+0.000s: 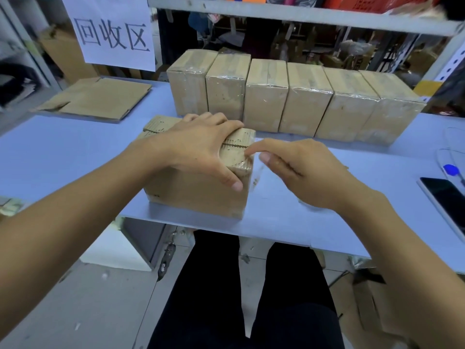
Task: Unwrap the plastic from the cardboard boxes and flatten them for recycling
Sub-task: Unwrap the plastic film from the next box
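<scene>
A plastic-wrapped cardboard box [198, 195] stands at the near edge of the light blue table [63, 157]. My left hand [201, 144] lies flat across its top, fingers spread, thumb down over the near right corner. My right hand [299, 170] is at the box's right top corner, forefinger and thumb pinching the clear plastic wrap [247, 161] there. Behind it stands a row of several more wrapped boxes [289, 102]. A flattened cardboard box [100, 99] lies at the far left of the table.
A paper sign [113, 31] with printed characters hangs from the shelf frame above the flattened cardboard. A dark phone [445, 200] and a blue-capped pen [451, 171] lie at the table's right edge. My legs and the floor show below the table edge.
</scene>
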